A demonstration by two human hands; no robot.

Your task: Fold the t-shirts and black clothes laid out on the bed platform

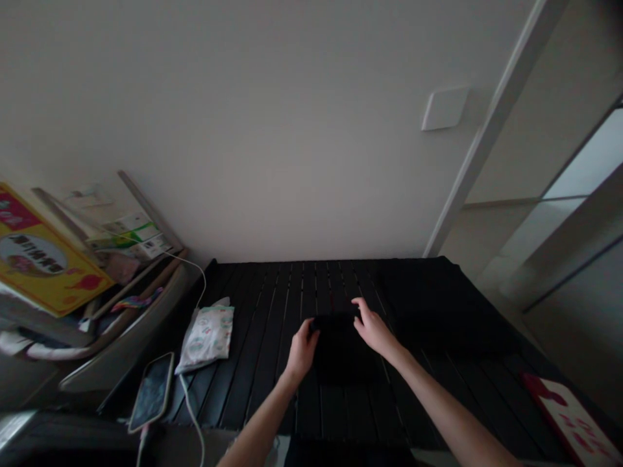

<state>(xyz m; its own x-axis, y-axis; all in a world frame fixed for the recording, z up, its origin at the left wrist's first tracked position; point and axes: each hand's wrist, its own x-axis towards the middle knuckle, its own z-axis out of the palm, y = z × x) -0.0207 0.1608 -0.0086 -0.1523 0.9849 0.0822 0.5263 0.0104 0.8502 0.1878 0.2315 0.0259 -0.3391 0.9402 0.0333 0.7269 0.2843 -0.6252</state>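
A black cloth (343, 350) lies folded or bunched on dark slats, its outline hard to make out in the dim light. My left hand (302, 353) grips its near-left corner. My right hand (374, 329) rests at its far-right edge, with the fingers reaching over the cloth. Dark fabric hides whether those fingers pinch it. The black slatted surface (287, 324) runs beneath both hands.
A white printed packet (207, 338) lies left of my hands, beside a phone (152, 392) with a white cable. More dark fabric (448, 318) covers the slats at right. A red-and-white card (569, 421) sits at the front right, a yellow sign (43, 259) and shelf clutter at left.
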